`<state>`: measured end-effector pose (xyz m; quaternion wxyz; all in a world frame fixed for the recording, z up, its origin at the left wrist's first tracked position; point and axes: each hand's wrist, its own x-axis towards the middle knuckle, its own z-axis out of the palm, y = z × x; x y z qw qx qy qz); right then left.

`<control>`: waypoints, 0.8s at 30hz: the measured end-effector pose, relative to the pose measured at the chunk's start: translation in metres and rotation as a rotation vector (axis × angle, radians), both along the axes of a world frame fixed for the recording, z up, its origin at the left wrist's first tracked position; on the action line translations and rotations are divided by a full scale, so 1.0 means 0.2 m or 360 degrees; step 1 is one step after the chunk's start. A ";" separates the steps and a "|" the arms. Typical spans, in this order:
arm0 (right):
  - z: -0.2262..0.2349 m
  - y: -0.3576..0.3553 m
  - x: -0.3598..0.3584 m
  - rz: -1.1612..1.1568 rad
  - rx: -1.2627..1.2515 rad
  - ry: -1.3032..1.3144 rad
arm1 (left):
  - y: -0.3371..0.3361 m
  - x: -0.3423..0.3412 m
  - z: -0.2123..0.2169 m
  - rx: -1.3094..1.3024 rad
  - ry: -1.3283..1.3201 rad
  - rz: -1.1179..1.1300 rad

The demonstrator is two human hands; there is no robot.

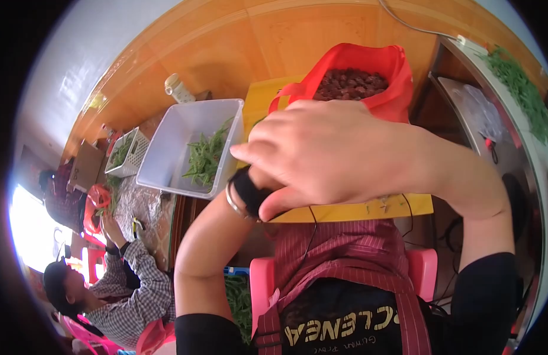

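Observation:
My right hand [339, 157] reaches across my chest, its fingers curled over my left wrist and its thumb pressing on a black wrist strap [249, 190]. A thin silver bracelet [232, 203] sits just below the strap. My left forearm [206, 254] rises from the lower left. My left hand itself is hidden behind the right hand. Both are raised in front of a yellow table [357, 208].
A clear plastic bin [167, 142] holds green stems [206, 157]. A red bag [398, 83] is full of dark red fruits [351, 83]. A white basket [135, 157] stands at left. Another person [126, 278] sits at lower left. At right is a metal counter [475, 100] with greens [516, 77].

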<state>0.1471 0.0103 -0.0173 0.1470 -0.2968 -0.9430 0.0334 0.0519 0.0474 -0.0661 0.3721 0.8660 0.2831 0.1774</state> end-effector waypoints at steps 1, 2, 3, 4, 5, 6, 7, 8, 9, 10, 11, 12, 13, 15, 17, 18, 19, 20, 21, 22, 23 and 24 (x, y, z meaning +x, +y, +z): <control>-0.04 -0.01 0.09 0.0185 0.0268 0.0436 | 0.00 -0.10 -0.05 0.0029 -0.0179 -0.0095; -0.05 -0.04 0.19 -0.0002 0.0046 0.0538 | 0.05 -0.05 -0.09 0.0056 -0.0368 -0.0189; -0.07 -0.07 0.34 -0.0213 -0.0176 0.0643 | 0.10 -0.01 -0.15 0.0071 -0.0556 -0.0302; -0.14 -0.06 0.50 -0.0386 -0.0198 0.0577 | 0.08 -0.03 -0.22 -0.0201 -0.0380 -0.0091; -0.25 -0.06 0.65 -0.0554 -0.0217 0.0507 | 0.08 -0.04 -0.31 -0.0344 -0.0412 -0.0073; -0.40 -0.06 0.80 -0.0689 -0.0295 0.0383 | 0.07 -0.04 -0.37 -0.0461 -0.0393 -0.0092; -0.55 -0.06 0.93 -0.0834 -0.0372 0.0257 | 0.07 -0.01 -0.43 -0.0577 -0.0373 -0.0123; -0.67 -0.08 0.99 -0.0853 -0.0352 0.0257 | 0.06 0.03 -0.51 -0.0615 -0.0401 -0.0135; -0.78 -0.10 1.02 -0.0866 -0.0334 0.0255 | 0.07 0.08 -0.56 -0.0616 -0.0406 -0.0148; -0.83 -0.09 1.04 -0.0870 -0.0335 0.0256 | 0.07 0.13 -0.61 -0.0639 -0.0401 -0.0185; -0.88 -0.08 1.04 -0.0915 -0.0459 0.0318 | 0.08 0.17 -0.66 -0.0658 -0.0396 -0.0214; -0.91 -0.06 1.05 -0.0962 -0.0579 0.0382 | 0.08 0.22 -0.71 -0.0653 -0.0394 -0.0214; -0.94 -0.06 1.07 -0.1037 -0.0560 0.0415 | 0.08 0.30 -0.75 -0.0547 -0.0420 -0.0151; -0.89 -0.05 1.02 -0.0978 -0.0503 0.0432 | 0.08 0.39 -0.78 -0.0306 -0.0448 -0.0081; -0.79 -0.06 0.95 -0.0936 -0.0446 0.0444 | 0.07 0.48 -0.75 -0.0220 -0.0540 -0.0088; -0.72 -0.08 0.91 -0.0961 -0.0376 0.0470 | 0.06 0.52 -0.73 -0.0138 -0.0632 -0.0085; -0.65 -0.10 0.89 -0.0991 -0.0302 0.0494 | 0.05 0.56 -0.67 -0.0040 -0.0759 -0.0129; -0.60 -0.11 0.88 -0.1009 -0.0294 0.0495 | 0.05 0.59 -0.62 -0.0039 -0.0762 -0.0148; -0.55 -0.12 0.88 -0.1012 -0.0178 0.0547 | 0.04 0.62 -0.57 -0.0059 -0.0844 -0.0160; -0.51 -0.12 0.88 -0.1005 -0.0063 0.0599 | 0.05 0.64 -0.54 -0.0075 -0.0924 -0.0164; -0.49 -0.12 0.89 -0.1014 -0.0069 0.0720 | 0.06 0.64 -0.51 -0.0317 -0.0818 -0.0126; -0.46 -0.12 0.90 -0.1016 -0.0064 0.0723 | 0.08 0.62 -0.49 -0.0403 -0.0803 -0.0187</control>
